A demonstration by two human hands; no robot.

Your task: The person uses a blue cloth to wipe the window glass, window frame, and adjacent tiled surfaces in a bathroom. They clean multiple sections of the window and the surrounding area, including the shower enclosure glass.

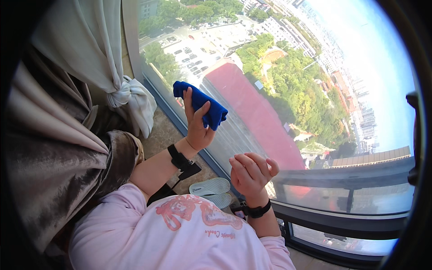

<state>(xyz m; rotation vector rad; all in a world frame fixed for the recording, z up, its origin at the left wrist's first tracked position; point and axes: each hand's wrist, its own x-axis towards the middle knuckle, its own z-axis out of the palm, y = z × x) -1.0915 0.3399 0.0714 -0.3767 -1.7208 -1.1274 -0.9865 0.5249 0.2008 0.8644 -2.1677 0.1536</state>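
My left hand point(199, 126) holds a folded blue cloth point(206, 104) in front of the large window pane point(243, 135). Two of its fingers lie over the near side of the cloth; whether the cloth touches the glass I cannot tell. To the right and lower in the view, my right hand point(253, 172) is raised before the glass, its fingers loosely bent and slightly apart, with no object seen in it. Both wrists wear black straps, and a small dark box hangs at the left one.
A knotted white curtain point(130, 94) and a grey-brown velvet curtain point(60, 162) hang at left. Pale slippers or shoes point(209, 187) rest on the stone-patterned floor point(162, 138). A dark window frame point(337, 222) runs along the lower right. Outside, far below, are cars, trees and a red roof.
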